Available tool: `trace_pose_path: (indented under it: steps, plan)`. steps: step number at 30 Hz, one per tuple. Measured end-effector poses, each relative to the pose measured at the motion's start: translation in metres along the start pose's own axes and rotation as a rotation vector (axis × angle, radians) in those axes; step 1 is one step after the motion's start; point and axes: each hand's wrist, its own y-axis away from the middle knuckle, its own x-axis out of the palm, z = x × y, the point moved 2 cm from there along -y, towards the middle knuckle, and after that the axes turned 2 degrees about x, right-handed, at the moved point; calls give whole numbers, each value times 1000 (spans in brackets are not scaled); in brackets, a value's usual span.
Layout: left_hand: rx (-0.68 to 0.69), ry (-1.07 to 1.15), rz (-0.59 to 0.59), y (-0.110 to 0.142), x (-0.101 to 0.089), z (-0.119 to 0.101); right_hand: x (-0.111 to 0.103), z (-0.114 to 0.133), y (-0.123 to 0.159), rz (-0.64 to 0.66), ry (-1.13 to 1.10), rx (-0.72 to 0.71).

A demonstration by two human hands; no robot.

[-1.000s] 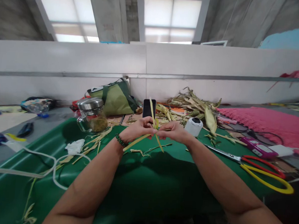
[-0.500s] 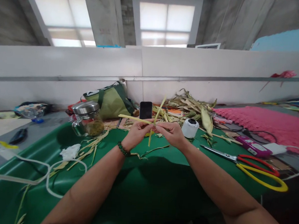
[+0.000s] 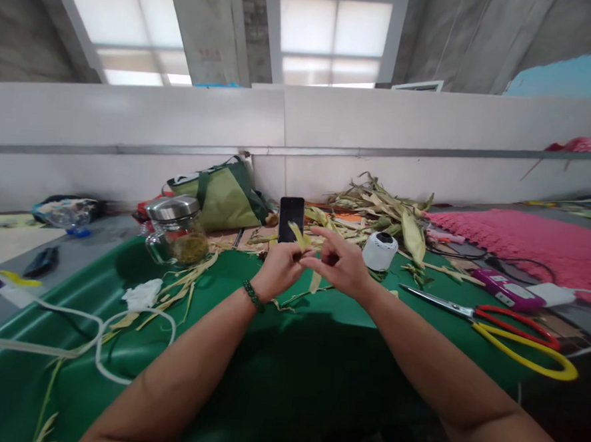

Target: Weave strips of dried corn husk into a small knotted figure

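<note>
My left hand (image 3: 281, 268), with a green bead bracelet on its wrist, is closed on a pale yellow corn husk strip (image 3: 299, 236). One piece of the strip sticks up above the fingers, slightly blurred, and another hangs below them. Close on its right is my right hand (image 3: 341, 264), with thumb and index finger spread apart and the other fingers curled. Its thumb tip reaches to the left fingertips; whether it touches the strip I cannot tell. Behind the hands a dark phone (image 3: 291, 214) stands upright. A white thread spool (image 3: 380, 252) is just right of my right hand.
Large scissors (image 3: 474, 314) with red and yellow handles lie on the green cloth (image 3: 276, 373). A pile of corn husks (image 3: 376, 209) is at the back. Left are a glass jar (image 3: 177, 234), green bag (image 3: 226, 200) and white cable (image 3: 100, 342); right, a pink cloth (image 3: 529, 245).
The crossed strips held between both hands have turned and gathered in my left hand. My right hand has let go, its thumb and index finger now spread. The view has shifted slightly.
</note>
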Motion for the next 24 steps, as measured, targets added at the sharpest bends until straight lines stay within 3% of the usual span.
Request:
trace_pose_path:
  steps: [2,5,9,14,20,24]
  plan:
    - [64,-113,-2,1,4,1,4,5,2,41,-4,-40]
    - [-15,-81,-24,-1,3,4,2,12,3,-60,-3,-38]
    - [-210,296,-130,-7,-4,7,-2,13,3,-187,-206,161]
    - [-189,656,-78,-8,-5,2,5,7,1,-63,-449,337]
    - [-172,792,110,-4,-3,-4,5,-2,0,-82,-334,264]
    - [-115,636,84,-3,-5,-3,4,0,0,-103,-199,138]
